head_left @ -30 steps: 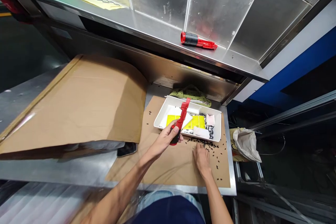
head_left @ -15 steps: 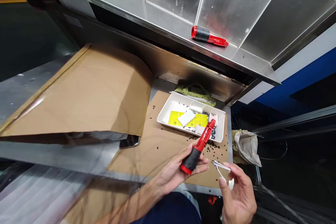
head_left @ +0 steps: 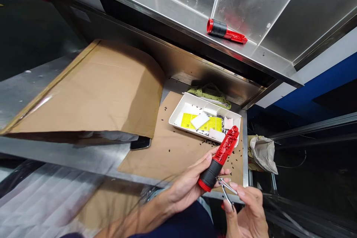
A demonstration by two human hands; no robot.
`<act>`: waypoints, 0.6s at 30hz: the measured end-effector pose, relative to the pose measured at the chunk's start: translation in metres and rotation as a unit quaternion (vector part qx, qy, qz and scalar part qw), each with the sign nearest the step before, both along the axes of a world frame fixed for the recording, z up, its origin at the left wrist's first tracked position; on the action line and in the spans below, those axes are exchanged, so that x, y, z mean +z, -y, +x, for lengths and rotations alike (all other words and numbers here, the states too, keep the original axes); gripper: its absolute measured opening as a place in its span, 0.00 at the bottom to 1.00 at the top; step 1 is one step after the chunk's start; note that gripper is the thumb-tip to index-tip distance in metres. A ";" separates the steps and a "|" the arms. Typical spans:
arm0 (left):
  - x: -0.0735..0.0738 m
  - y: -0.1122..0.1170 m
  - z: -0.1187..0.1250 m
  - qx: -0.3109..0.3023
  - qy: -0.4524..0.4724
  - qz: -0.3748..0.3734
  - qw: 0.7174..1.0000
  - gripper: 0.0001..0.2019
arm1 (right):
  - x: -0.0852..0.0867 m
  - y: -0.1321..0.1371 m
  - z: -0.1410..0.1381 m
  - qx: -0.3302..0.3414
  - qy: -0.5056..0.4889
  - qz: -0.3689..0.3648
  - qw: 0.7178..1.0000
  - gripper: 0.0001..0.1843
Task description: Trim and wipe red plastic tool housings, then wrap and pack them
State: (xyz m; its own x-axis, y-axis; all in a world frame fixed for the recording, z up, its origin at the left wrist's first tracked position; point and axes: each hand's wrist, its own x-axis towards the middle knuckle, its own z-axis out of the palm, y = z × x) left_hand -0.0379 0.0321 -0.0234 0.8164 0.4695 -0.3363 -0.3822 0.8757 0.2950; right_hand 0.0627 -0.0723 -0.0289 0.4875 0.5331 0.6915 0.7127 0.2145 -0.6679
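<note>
My left hand (head_left: 189,180) is wrapped round a red and black plastic tool housing (head_left: 218,160), tilted with its slim red end up to the right. Between the thumb and fingers of my right hand (head_left: 248,208) is a metal nail clipper (head_left: 227,189), its lever raised. The clipper's jaws are at the black sleeve's lower right side; whether they touch it I cannot tell. Behind the housing sits a white tray (head_left: 178,113) with a yellow label sheet (head_left: 189,120), white blocks and small black bits. A similar red and black housing (head_left: 225,31) lies on the metal shelf above.
A large cardboard box (head_left: 111,93) stands on the left, a phone (head_left: 141,142) at its lower edge. Brown cardboard (head_left: 167,163) strewn with black bits covers the bench. Behind the tray lies a green pouch (head_left: 209,95); an open paper bag (head_left: 263,152) is at the right.
My right hand has moved left, bringing the nail clipper up to the housing. My left hand and the housing have shifted slightly right. The camera view has shifted a little.
</note>
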 end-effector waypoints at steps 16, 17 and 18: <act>0.010 0.000 0.000 -0.012 0.004 0.041 0.999 0.23 | -0.004 0.000 0.007 0.026 0.056 0.008 0.998 0.16; 0.009 0.000 0.000 -0.011 0.002 0.043 0.999 0.23 | -0.004 0.000 0.007 0.028 0.058 0.006 0.998 0.16; 0.009 0.000 0.000 -0.009 -0.001 0.046 0.999 0.23 | -0.004 0.000 0.007 0.027 0.051 0.000 0.998 0.16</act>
